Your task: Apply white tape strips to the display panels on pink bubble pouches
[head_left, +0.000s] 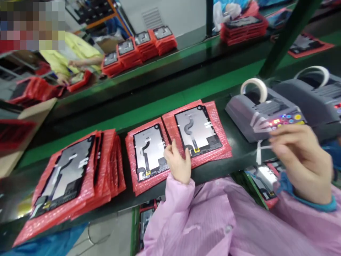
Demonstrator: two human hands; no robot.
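My left hand (178, 163) rests on the bench edge between two screen panels lying on red bubble wrap, its fingertips touching the lower edge of the right panel (197, 129); the fingers are loosely curled and hold nothing. The left panel (149, 151) lies just beside it. My right hand (298, 156) is raised in front of a grey tape dispenser (255, 113) and pinches a short strip of white tape (260, 151) that hangs from its fingers. More cut strips stick out of the dispenser's front.
A fanned stack of panels in red bubble wrap (71, 177) lies at left on the dark bench. A second grey tape dispenser (311, 96) stands at right. Red stacks (138, 49) sit on the far shelf, where a person in yellow (69, 58) works.
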